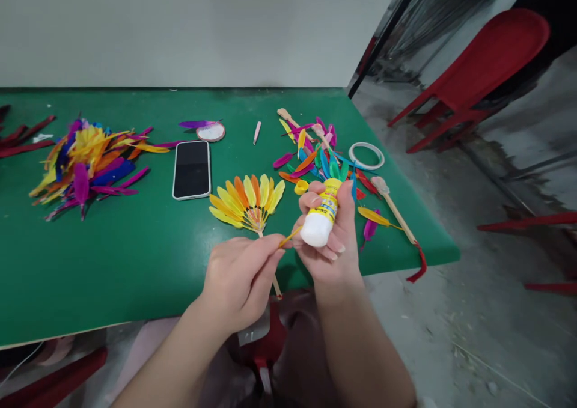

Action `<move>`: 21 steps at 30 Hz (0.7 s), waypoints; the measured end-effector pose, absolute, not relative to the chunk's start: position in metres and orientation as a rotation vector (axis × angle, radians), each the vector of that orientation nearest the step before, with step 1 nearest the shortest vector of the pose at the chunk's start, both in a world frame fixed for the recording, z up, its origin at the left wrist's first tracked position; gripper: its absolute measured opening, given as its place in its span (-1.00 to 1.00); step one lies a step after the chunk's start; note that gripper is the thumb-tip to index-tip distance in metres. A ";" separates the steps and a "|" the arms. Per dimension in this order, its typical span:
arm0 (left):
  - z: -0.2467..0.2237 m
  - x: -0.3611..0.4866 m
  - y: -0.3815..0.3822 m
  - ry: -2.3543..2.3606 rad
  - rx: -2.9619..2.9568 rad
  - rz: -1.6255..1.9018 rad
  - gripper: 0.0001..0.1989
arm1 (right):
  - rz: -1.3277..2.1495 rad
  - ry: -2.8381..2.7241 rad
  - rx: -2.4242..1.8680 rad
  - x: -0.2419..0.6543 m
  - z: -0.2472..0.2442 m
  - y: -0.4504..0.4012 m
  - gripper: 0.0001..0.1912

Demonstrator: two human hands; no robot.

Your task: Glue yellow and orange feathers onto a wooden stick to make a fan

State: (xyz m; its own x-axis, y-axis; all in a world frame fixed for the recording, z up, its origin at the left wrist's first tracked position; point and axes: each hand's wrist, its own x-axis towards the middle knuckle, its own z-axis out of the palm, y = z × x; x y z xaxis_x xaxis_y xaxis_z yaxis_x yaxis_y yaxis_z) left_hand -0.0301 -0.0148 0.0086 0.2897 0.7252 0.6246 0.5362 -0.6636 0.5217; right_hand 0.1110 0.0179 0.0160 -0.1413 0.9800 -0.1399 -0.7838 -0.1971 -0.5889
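Note:
My right hand (331,240) is wrapped around a glue stick (323,213) with a yellow label and a white end tilted toward me. Between the thumb and finger of my left hand (241,279) is a thin yellow-orange feather (291,237), its far end close to my right fingers and partly hidden there. A fan of yellow and orange feathers (247,200) lies just beyond my left hand, its wooden stick (276,286) running under my hands to the table edge. A small yellow cap (301,187) sits beside my right fingertips.
On the green table (135,264) are a colourful feather pile (90,161), a phone (192,170), a round white piece (210,131), a small pen-like item (256,133), a tape roll (366,155) and a tasselled stick (399,216). More feathers lie at right, near a red chair (496,65).

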 end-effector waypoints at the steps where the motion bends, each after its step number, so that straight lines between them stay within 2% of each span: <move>1: 0.009 -0.030 -0.015 1.175 2.346 1.307 -0.79 | 1.702 -0.439 -0.591 0.111 0.016 0.018 -0.64; 21: 0.009 -0.032 -0.014 1.109 2.384 1.271 -0.82 | 1.661 -0.413 -0.671 0.108 0.023 0.019 -0.61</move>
